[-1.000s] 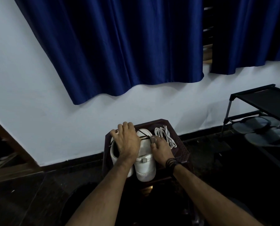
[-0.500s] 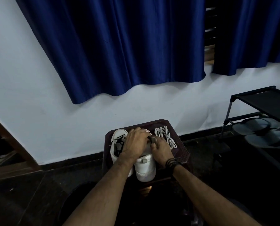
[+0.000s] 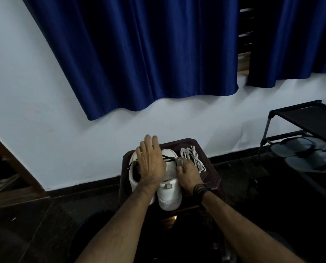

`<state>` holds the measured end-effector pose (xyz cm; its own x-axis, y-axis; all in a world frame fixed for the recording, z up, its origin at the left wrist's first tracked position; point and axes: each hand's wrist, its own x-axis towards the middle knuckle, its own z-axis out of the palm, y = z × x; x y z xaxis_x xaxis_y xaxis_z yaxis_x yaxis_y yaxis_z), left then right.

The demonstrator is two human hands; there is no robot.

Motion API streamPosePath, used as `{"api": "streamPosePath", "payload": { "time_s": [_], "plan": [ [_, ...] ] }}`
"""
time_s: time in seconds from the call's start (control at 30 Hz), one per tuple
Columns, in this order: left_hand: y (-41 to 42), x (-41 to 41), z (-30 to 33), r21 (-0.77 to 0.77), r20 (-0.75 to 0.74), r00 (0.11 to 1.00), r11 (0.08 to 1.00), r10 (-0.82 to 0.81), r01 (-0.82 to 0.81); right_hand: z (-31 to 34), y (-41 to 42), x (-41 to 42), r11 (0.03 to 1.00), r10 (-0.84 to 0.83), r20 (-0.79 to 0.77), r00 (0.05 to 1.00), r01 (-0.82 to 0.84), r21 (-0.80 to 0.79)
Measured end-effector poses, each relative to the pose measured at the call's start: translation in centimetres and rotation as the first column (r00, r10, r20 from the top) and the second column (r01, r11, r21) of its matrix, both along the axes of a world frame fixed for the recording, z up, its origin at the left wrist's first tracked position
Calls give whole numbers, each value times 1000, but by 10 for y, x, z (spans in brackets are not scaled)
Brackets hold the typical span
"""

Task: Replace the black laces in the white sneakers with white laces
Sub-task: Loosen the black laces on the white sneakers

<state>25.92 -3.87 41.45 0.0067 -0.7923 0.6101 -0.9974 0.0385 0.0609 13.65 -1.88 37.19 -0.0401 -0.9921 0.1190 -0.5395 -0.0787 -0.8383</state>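
Note:
Two white sneakers stand side by side on a dark stool [image 3: 211,179], toes toward the wall. My left hand [image 3: 151,164] reaches over the left sneaker [image 3: 133,177] with its fingers stretched forward. A black lace [image 3: 168,158] runs taut from the right sneaker's [image 3: 168,194] eyelets under this hand and comes out at its left side. The thumb is hidden. My right hand [image 3: 187,173] grips the right sneaker's side, thumb at the eyelets. A bundle of white laces [image 3: 193,158] lies on the stool right of the sneakers.
The stool stands close to a white wall under blue curtains [image 3: 139,54]. A black shoe rack [image 3: 306,118] with grey sandals [image 3: 310,158] is at the right. Dark floor surrounds the stool, and a wooden frame [image 3: 10,164] is at the left.
My left hand had curled at the right sneaker's eyelets; now it is stretched forward again with the black lace drawn taut under it. My right hand has stayed on the right sneaker.

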Motion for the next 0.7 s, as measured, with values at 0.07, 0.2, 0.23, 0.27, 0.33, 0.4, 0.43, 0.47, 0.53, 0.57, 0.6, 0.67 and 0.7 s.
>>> {"api": "streamPosePath", "payload": {
  "time_s": [0.07, 0.2, 0.23, 0.27, 0.33, 0.4, 0.43, 0.47, 0.53, 0.57, 0.6, 0.67, 0.7],
  "plan": [
    [-4, 0, -4, 38, 66, 983, 985, -173, 171, 0, -1, 1, 1000, 7, -22, 1000, -7, 9],
    [-9, -1, -5, 265, 36, 921, 893, -387, 364, -1, -2, 2, 1000, 0, -16, 1000, 1, 31],
    [-9, -1, -5, 285, 60, 919, 889, -391, 359, 1, -1, 2, 1000, -3, -18, 1000, 4, 30],
    [-10, -1, -5, 292, 80, 918, 889, -389, 352, 2, -1, 1, 999, -7, -13, 1000, 7, 31],
    [-10, -1, -4, 271, 99, 921, 901, -377, 340, 2, -1, 2, 1000, -6, -2, 1000, 6, 16],
    [-9, -2, -4, 262, 106, 927, 909, -361, 324, 0, -2, 2, 1000, 0, -3, 1000, 0, 1],
    [-9, -3, -4, 265, 120, 931, 915, -343, 303, -2, -3, 2, 1000, -2, -10, 1000, 2, 1],
    [-8, -4, -4, 256, 134, 940, 927, -314, 273, -1, -2, 2, 1000, -8, -14, 1000, 8, 7],
    [-5, -5, -4, 182, 134, 972, 969, -195, 170, -2, -3, 2, 1000, -10, -19, 1000, 10, 3],
    [-3, -5, -4, 137, 112, 986, 985, -121, 105, -3, -4, 2, 1000, -8, -26, 1000, 8, -6],
    [-1, -5, -4, 100, 89, 995, 994, -47, 38, -4, -4, 2, 1000, -2, -36, 999, 2, -10],
    [1, -3, -4, 31, 36, 996, 996, 80, -81, -5, -4, 1, 1000, 3, -36, 999, -3, -5],
    [1, -2, -4, 6, 12, 993, 993, 116, -116, -6, -4, 1, 1000, 1, -31, 1000, -1, -4]
  ]
}}
